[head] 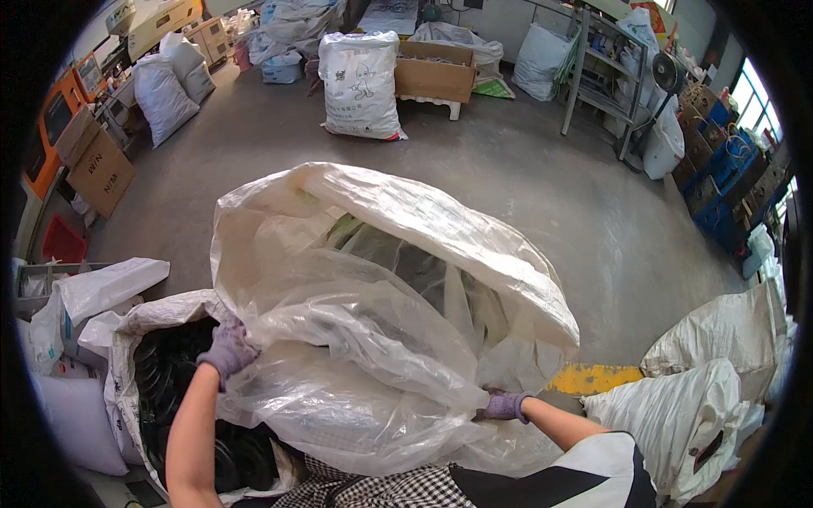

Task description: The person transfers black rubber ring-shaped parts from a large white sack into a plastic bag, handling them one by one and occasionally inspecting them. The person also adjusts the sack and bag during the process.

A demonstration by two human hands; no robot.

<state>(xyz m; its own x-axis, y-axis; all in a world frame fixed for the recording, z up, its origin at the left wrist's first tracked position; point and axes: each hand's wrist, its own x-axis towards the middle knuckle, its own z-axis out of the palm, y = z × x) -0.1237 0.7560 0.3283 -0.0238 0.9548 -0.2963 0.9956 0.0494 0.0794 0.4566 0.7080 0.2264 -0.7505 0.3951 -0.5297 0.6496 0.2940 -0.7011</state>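
In front of me a large white woven sack point(406, 190) gapes wide, with a clear plastic liner point(375, 355) spread in its mouth and over its near rim. My left hand point(230, 350), in a purple knit glove, grips the gathered edge at the left side. On the right, my gloved right hand point(503, 406) clutches the liner's edge; its fingertips are partly hidden by plastic. Dark shapes show dimly through the liner, too unclear to name. Just left of the sack, another open woven sack point(120, 381) holds black ring-shaped plastic parts point(168, 374).
White sacks point(673, 406) lie at my right beside a yellow floor line point(594, 379). A printed white sack point(361, 86) stands ahead, near a cardboard box point(435, 70). A metal rack point(603, 82) and a fan point(668, 71) stand at far right. A red bin point(63, 240) sits left.
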